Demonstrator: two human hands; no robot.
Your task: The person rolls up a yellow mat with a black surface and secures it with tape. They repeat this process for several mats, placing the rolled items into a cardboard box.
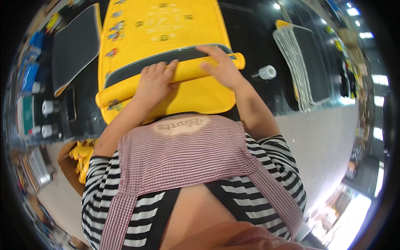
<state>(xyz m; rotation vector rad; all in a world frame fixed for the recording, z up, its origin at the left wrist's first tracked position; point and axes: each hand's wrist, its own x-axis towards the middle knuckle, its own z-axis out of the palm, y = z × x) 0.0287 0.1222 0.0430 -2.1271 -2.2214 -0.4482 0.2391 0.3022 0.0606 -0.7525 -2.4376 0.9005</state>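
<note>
Left hand (155, 82) rests palm-down over a yellow roll (189, 71), its grip impossible to tell; the right hand (224, 68) lies open near the roll's right end. The roll crosses a printed yellow mat (166, 27) on a black table (252, 41). Rolling seems underway; the next move likely calls for even two-handed pressure.
</note>
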